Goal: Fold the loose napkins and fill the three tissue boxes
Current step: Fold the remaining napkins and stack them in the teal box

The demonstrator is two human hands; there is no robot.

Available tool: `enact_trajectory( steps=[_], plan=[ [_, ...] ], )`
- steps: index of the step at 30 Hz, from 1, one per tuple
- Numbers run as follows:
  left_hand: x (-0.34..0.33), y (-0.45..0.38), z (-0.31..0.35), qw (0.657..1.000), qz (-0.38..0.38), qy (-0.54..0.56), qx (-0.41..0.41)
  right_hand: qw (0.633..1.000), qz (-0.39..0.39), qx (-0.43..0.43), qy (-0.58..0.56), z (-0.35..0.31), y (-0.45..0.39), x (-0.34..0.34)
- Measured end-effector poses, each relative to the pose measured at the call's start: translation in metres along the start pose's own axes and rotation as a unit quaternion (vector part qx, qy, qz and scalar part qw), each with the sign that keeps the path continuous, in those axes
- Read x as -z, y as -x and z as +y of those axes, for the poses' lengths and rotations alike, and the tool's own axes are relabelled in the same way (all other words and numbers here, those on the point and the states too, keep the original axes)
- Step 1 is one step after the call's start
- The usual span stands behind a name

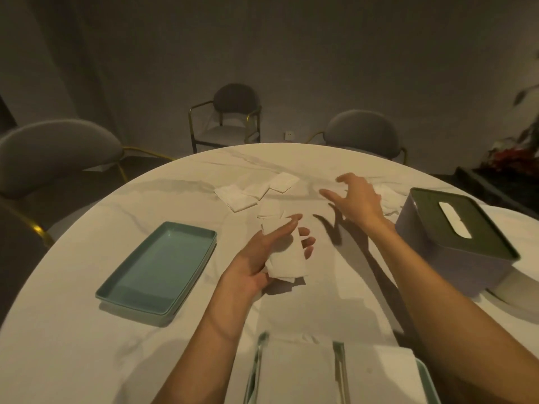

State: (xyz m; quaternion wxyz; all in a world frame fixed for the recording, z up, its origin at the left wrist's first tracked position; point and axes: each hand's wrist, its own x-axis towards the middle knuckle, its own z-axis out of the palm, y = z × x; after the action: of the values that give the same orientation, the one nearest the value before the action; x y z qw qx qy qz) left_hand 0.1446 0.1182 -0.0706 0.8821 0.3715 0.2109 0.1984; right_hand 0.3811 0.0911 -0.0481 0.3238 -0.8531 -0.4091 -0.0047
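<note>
Head view: the left hand [262,252] is palm-up over the middle of the table [87,330], holding a small stack of folded napkins [287,258] between thumb and fingers, the fingers only loosely curled under it. The right hand [354,199] hovers above the far right part of the table, fingers spread and holding nothing, reaching toward loose napkins [388,196] lying partly behind it; dim light makes their count uncertain. More loose napkins [256,191] lie spread near the far edge, just beyond the left hand.

One tissue box [455,243], lid on with a slot on top, stands at the right edge. At the near edge two compartments [297,371] hold flat white napkin stacks; whether these are the other boxes cannot be confirmed. An empty teal tray [157,266] sits toward the left edge.

Step in hand, as judged: gathering and folding, with filling not finished. The next move calls for the right hand to lower onto a single sheet, pinch one layer only, and bring it to the held stack without disturbing the neighbouring sheets.
</note>
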Motion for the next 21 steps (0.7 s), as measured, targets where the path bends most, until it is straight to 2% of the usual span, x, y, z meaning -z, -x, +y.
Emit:
enact_trajectory(
  steps=[1, 3, 6, 8, 11, 13, 18, 21],
  plan=[
    [0.004, -0.005, -0.001, 1.0, 0.002, 0.013, -0.011, 0.995, 0.004, -0.053, 0.083, 0.013, -0.011, 0.001],
    [0.008, -0.013, 0.002, 0.998, 0.031, 0.025, -0.039, 0.977, -0.026, -0.124, 0.17, 0.034, -0.026, 0.0],
    [0.009, -0.013, 0.005, 0.998, 0.03, 0.03, -0.054, 0.962, -0.094, -0.198, 0.164, 0.046, -0.034, -0.008],
    [0.01, -0.012, 0.007, 0.997, 0.03, 0.029, -0.059, 0.955, -0.129, -0.197, 0.18, 0.044, -0.031, -0.02],
    [0.014, -0.015, 0.009, 0.997, 0.032, 0.025, -0.066, 0.954, -0.132, -0.123, 0.241, 0.032, -0.019, -0.036],
    [0.015, -0.014, 0.011, 0.996, 0.037, 0.029, -0.077, 0.96, -0.103, -0.052, 0.255, 0.026, -0.005, -0.039],
    [0.023, -0.016, 0.013, 0.994, 0.062, 0.037, -0.082, 0.974, -0.026, 0.106, 0.199, 0.022, 0.03, -0.027],
    [0.028, -0.02, 0.013, 0.994, 0.081, 0.0, -0.077, 0.975, -0.012, 0.157, 0.156, 0.026, 0.041, -0.021]
  ],
)
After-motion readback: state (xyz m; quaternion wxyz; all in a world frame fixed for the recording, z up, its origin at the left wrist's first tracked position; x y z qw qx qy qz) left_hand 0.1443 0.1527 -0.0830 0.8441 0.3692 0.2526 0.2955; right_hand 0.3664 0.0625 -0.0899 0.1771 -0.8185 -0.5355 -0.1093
